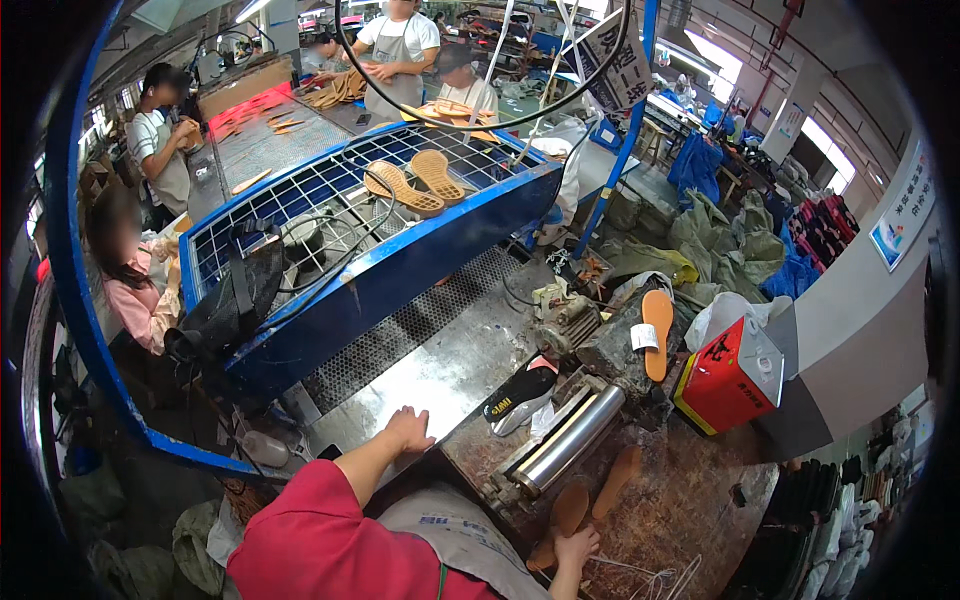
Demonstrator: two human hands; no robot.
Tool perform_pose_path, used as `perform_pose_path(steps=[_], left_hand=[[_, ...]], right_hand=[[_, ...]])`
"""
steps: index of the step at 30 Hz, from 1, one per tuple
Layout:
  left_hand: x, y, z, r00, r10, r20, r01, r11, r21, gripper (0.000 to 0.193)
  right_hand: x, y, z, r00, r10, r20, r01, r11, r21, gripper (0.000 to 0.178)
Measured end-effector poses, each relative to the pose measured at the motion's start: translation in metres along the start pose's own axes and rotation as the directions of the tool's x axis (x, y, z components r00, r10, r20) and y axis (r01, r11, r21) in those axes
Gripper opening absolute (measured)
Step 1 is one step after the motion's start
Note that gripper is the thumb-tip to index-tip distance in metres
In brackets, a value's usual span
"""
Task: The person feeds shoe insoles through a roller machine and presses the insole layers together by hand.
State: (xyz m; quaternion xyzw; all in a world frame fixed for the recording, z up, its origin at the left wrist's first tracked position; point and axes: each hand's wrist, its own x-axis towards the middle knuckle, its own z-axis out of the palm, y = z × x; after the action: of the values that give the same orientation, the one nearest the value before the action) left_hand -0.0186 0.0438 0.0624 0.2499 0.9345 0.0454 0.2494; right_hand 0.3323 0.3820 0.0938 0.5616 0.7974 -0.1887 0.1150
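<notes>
My left hand (408,430) rests on the edge of the metal worktop, fingers spread and nothing in them. Low in the view, my right hand (575,549) is closed at the end of a brown shoe sole (570,508) on the stained bench. A second brown sole (617,482) lies just right of it. Beyond the soles stands a machine with a shiny steel roller (572,438). A black and red shoe upper (523,392) lies behind the roller.
An orange insole (656,335) with a white tag lies past the roller, beside a red tin (730,378). A blue frame with a wire grid (300,215) carries two tan soles (402,188). White cord (655,575) trails on the bench. Several people work beyond the frame.
</notes>
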Motion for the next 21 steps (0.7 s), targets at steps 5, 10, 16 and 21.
perform_pose_path(steps=[5, 10, 16, 21], left_hand=[[-0.002, 0.0, 0.005, 0.999, -0.043, -0.003, 0.043, 0.999, -0.017, 0.075], [0.006, -0.003, 0.009, 0.999, -0.047, -0.004, 0.047, 0.999, -0.018, 0.075], [0.012, -0.009, 0.016, 0.998, -0.037, -0.059, 0.029, 0.99, -0.136, 0.076], [0.005, -0.013, 0.014, 0.996, -0.055, -0.067, 0.043, 0.984, -0.173, 0.083]], right_hand=[[0.003, 0.014, 0.035, 0.998, -0.039, 0.054, 0.038, 0.999, 0.018, 0.103], [0.011, 0.033, 0.084, 0.995, -0.085, -0.05, 0.085, 0.996, -0.004, 0.085], [-0.007, 0.02, 0.08, 0.952, -0.145, -0.271, 0.144, 0.989, -0.024, 0.074], [-0.011, 0.01, 0.063, 0.981, -0.09, -0.173, 0.106, 0.991, 0.085, 0.077]])
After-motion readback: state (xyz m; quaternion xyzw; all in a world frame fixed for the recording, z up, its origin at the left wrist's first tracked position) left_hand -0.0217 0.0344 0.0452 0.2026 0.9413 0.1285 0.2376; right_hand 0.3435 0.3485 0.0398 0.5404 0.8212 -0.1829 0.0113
